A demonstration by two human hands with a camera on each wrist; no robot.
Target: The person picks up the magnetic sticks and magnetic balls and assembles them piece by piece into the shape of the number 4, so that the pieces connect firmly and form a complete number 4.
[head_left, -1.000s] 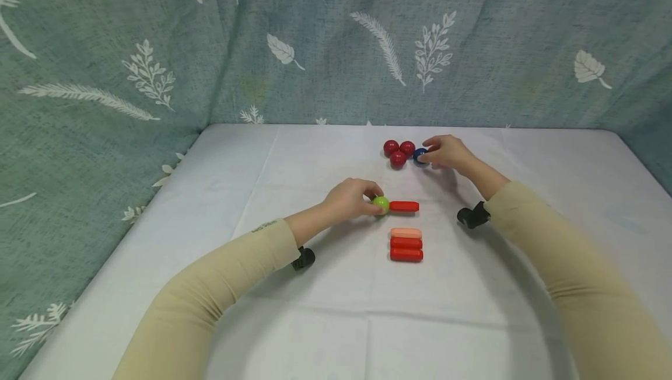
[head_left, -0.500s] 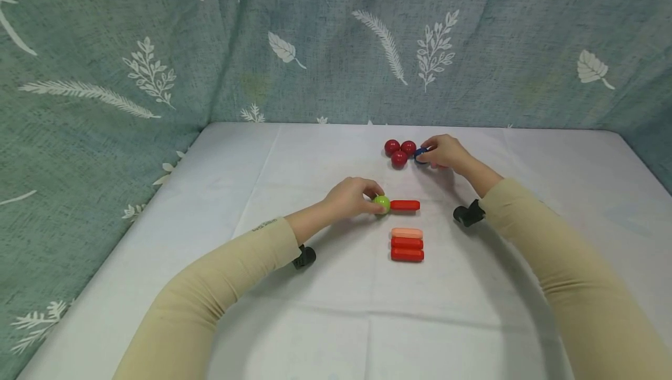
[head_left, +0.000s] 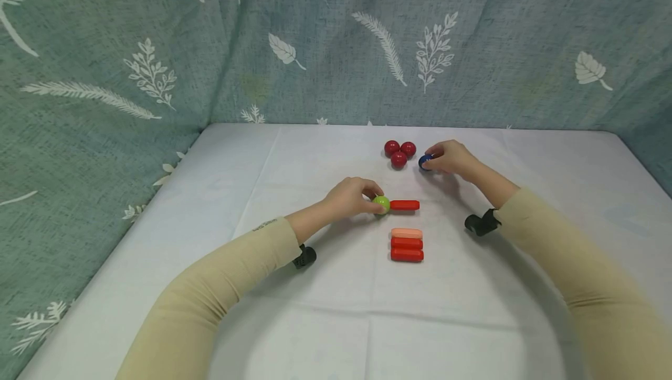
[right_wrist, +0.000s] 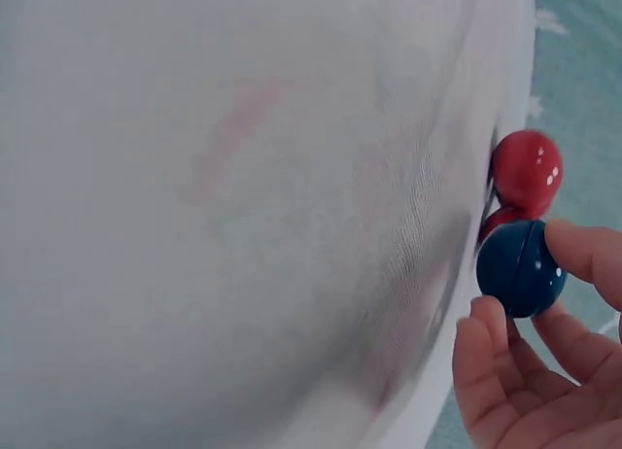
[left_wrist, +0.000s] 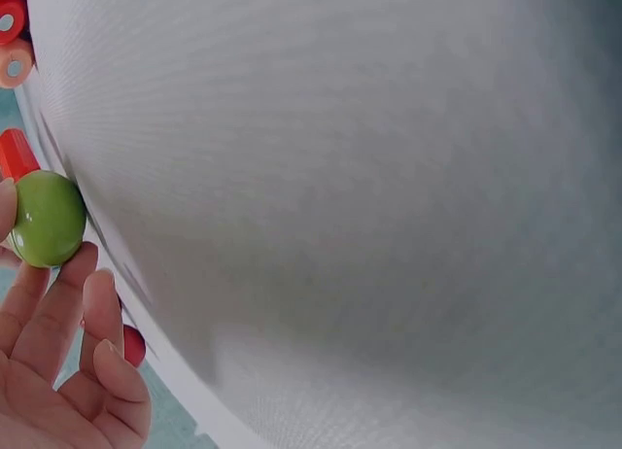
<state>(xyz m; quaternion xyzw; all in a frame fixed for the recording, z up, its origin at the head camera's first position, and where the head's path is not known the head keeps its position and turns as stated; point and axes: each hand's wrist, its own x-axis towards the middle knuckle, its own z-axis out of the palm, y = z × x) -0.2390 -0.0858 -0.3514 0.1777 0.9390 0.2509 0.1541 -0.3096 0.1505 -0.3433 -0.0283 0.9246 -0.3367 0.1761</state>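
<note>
My left hand (head_left: 350,198) pinches a glossy green ball (head_left: 382,205) between thumb and fingers. The ball sits at the left end of a single red ribbed stick (head_left: 405,205). Farther back, my right hand (head_left: 452,157) pinches a dark blue ball (head_left: 426,161), and a seam line shows across that ball (right_wrist: 522,269) in the right wrist view. A cluster of three red balls (head_left: 399,160) lies just left of the blue one, with a small gap between in the head view. The left wrist view shows the green ball (left_wrist: 49,219) against thumb and fingertips.
Nearer the body, a peach ribbed stick (head_left: 406,233) and two red ones (head_left: 406,255) lie side by side. Everything rests on a white tablecloth (head_left: 315,333). A green leaf-patterned curtain (head_left: 325,41) hangs behind the table's far edge.
My right hand has drawn the blue ball slightly right and nearer, away from the red balls. The left hand stays in place on the green ball.
</note>
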